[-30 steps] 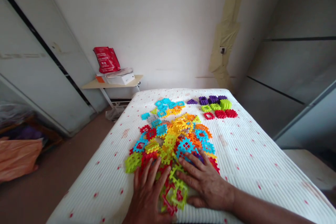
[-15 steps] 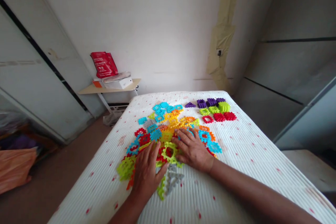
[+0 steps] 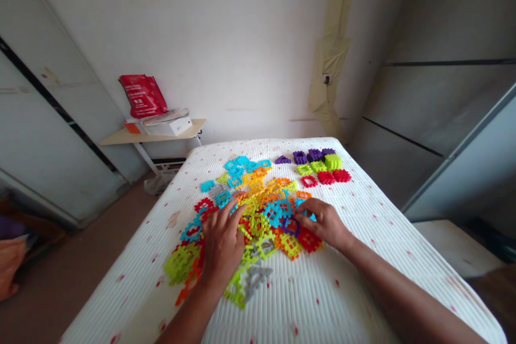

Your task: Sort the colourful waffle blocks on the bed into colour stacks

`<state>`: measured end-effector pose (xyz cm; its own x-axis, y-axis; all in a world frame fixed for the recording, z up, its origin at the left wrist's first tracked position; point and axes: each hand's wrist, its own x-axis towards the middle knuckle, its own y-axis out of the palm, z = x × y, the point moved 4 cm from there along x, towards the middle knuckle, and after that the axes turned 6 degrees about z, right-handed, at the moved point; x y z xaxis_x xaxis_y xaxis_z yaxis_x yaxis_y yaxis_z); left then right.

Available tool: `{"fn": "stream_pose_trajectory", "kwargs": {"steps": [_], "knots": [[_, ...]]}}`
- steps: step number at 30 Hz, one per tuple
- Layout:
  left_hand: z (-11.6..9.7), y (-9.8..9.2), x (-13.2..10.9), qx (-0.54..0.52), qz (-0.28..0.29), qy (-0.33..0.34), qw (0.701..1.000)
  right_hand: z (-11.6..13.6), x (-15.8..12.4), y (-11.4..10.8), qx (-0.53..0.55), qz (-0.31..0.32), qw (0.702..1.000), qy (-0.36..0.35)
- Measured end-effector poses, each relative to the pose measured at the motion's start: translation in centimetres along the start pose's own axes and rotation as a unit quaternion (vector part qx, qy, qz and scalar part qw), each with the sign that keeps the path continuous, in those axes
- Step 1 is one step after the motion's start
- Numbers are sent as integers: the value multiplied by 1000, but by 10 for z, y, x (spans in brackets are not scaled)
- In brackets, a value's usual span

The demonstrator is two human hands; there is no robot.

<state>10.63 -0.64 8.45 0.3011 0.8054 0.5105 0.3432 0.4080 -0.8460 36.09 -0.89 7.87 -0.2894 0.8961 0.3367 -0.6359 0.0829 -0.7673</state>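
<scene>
A pile of notched plastic building tiles in blue, yellow, lime, red, orange and grey is spread over the bed. My left hand (image 3: 222,239) rests on the left part of the pile, its fingers apart and holding nothing. At the right edge of the pile, the thumb and forefinger of my right hand (image 3: 327,221) close around a blue building tile (image 3: 312,216). A purple square tile (image 3: 290,226) and a red tile (image 3: 309,240) lie beside that hand. Between my hands are more blue tiles (image 3: 278,212) and a lime tile (image 3: 258,224). Grey triangle tile (image 3: 258,279) lies nearest me.
Beyond the pile, purple (image 3: 314,155), lime (image 3: 333,162) and red (image 3: 342,175) tiles stand in sorted rows and stacks. A side table (image 3: 121,137) against the wall bears a red bag (image 3: 142,97) and a white box (image 3: 177,126). Cabinets flank the bed.
My right hand has moved right from the middle of the pile to its edge, and its fingers have curled. Tiles between my hands are now spread out, with a purple one uncovered.
</scene>
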Motion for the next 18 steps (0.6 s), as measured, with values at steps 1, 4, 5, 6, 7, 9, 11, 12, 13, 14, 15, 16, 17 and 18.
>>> {"fn": "stream_pose_trajectory", "kwargs": {"steps": [1, 4, 5, 6, 7, 9, 11, 12, 13, 14, 15, 16, 17, 18], "knots": [[0, 0, 2, -5, -4, 4, 1000, 5, -6, 3, -20, 26, 999, -13], [1, -3, 10, -18, -32, 3, 999, 19, -17, 13, -98, 69, 992, -33], [3, -5, 14, -23, -46, 2, 999, 23, -18, 15, -122, 74, 989, -33], [4, -6, 17, -26, -61, 1, 998, 26, -18, 17, -142, 74, 987, -29], [7, -9, 21, -27, -77, -2, 997, 28, -18, 19, -157, 72, 985, -22], [16, -15, 29, -29, -107, -14, 994, 29, -17, 23, -173, 78, 982, -9], [33, -21, 35, -32, -132, -32, 990, 28, -15, 25, -178, 85, 980, 0], [44, -24, 37, -34, -141, -40, 989, 27, -15, 25, -175, 87, 981, 2], [56, -26, 39, -36, -154, -51, 986, 26, -15, 25, -170, 87, 982, 1], [71, -29, 39, -40, -169, -66, 983, 26, -15, 24, -161, 85, 983, -2], [88, -30, 37, -44, -182, -84, 979, 25, -15, 22, -150, 81, 985, -5], [106, -31, 34, -50, -208, -109, 971, 25, -15, 20, -138, 76, 988, -5], [124, -31, 30, -53, -229, -141, 962, 24, -15, 17, -123, 71, 990, -2], [143, -30, 24, -48, -244, -177, 952, 22, -14, 13, -105, 67, 992, 8]]}}
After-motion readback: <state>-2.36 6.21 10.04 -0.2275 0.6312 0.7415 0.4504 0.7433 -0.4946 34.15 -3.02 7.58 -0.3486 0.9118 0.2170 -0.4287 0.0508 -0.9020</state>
